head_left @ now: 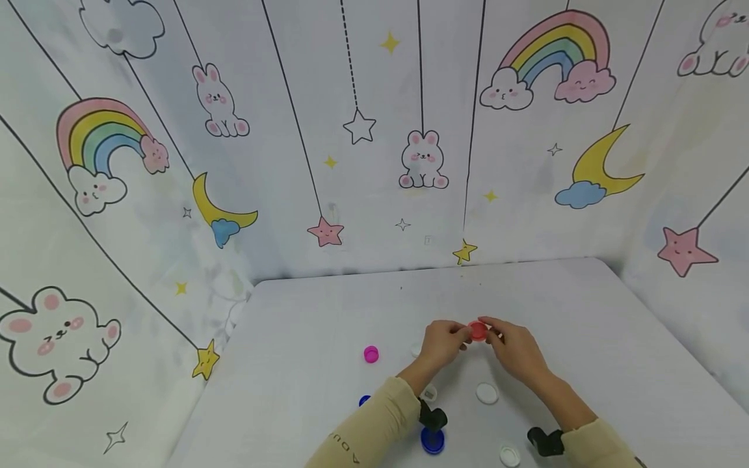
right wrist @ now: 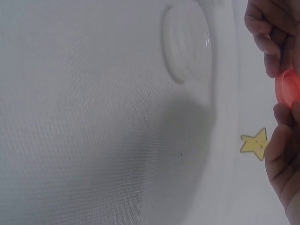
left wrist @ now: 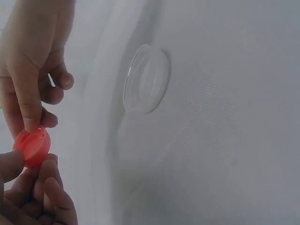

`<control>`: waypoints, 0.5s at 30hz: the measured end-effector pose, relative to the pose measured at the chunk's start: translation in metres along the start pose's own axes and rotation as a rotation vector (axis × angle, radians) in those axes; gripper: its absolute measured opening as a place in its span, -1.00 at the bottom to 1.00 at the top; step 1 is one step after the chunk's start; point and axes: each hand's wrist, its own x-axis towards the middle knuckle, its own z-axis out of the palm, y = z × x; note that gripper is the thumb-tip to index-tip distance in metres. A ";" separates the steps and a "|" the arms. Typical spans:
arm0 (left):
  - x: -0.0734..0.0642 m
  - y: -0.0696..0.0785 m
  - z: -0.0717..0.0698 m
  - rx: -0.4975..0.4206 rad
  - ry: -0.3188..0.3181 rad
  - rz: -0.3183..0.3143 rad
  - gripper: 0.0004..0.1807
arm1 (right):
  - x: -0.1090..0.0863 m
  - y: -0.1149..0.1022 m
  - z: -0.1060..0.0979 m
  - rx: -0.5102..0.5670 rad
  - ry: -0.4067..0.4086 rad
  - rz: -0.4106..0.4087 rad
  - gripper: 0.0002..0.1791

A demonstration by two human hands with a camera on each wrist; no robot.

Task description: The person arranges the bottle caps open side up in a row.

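Observation:
A red bottle cap [head_left: 478, 331] is held between the two hands, above the white table. My left hand [head_left: 443, 343] pinches its left side between thumb and fingers. On the opposite side my right hand [head_left: 517, 348] grips the rim with its fingertips. The left wrist view shows the cap [left wrist: 33, 146] tilted, its hollow side partly visible, with the left hand [left wrist: 35, 197] below and the right hand [left wrist: 35, 61] above. At the edge of the right wrist view, the red cap [right wrist: 288, 88] is partly cut off.
Loose caps lie on the table [head_left: 292, 364]: a magenta one [head_left: 371, 354], a large blue one [head_left: 433, 441], a blue one [head_left: 364, 401] partly behind the left sleeve, and several white ones, including a flat one [head_left: 487, 393]. Behind stands a patterned cloth backdrop [head_left: 374, 195].

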 end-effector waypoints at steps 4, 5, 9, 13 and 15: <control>0.002 -0.002 -0.001 0.008 -0.002 0.003 -0.76 | -0.002 0.000 0.003 0.014 0.036 -0.039 -0.54; 0.002 -0.002 -0.001 0.007 -0.001 0.000 -0.75 | -0.002 0.000 0.003 0.018 0.043 -0.051 -0.51; 0.001 0.000 -0.003 0.004 -0.008 -0.011 -0.74 | -0.003 0.001 0.005 0.032 0.046 -0.078 -0.43; -0.002 0.001 -0.003 0.028 -0.014 -0.013 -0.75 | -0.003 0.002 0.006 0.026 0.025 -0.069 -0.44; -0.002 0.002 -0.002 0.043 -0.010 -0.010 -0.76 | -0.003 0.003 0.006 0.022 0.008 -0.062 -0.47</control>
